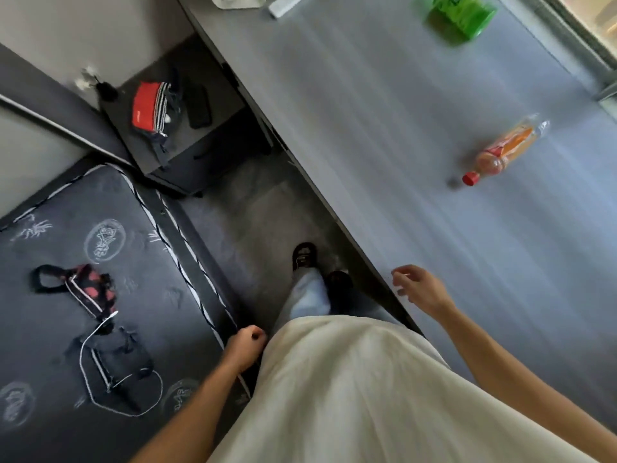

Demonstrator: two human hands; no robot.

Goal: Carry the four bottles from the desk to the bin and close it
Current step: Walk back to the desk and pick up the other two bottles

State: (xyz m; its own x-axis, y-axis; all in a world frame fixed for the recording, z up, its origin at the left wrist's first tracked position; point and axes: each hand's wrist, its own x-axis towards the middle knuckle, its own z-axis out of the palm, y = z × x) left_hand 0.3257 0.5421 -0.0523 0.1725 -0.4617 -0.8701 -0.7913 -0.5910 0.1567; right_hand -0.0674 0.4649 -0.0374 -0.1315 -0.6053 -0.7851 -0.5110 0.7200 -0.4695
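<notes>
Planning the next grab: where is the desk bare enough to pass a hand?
Bare desk stretches between the near edge and the red-capped bottle, and on between it and the green bottle. The right hand hovers there. Clutter only at the far-left corner.

The table (434, 162) fills the view from 12 to 4 o'clock. On it, one bottle (500, 150) lies on its side toward 2 o'clock, and a second bottle (459, 15) sits beyond it at 1 o'clock. A nightstand (213, 152) stands at 11 o'clock beside the table's edge, with a pouch (152, 110) and a phone (200, 108) on it. The bed (140, 235) lies at 8 o'clock, with the floor (260, 215) between it and the table.
</notes>
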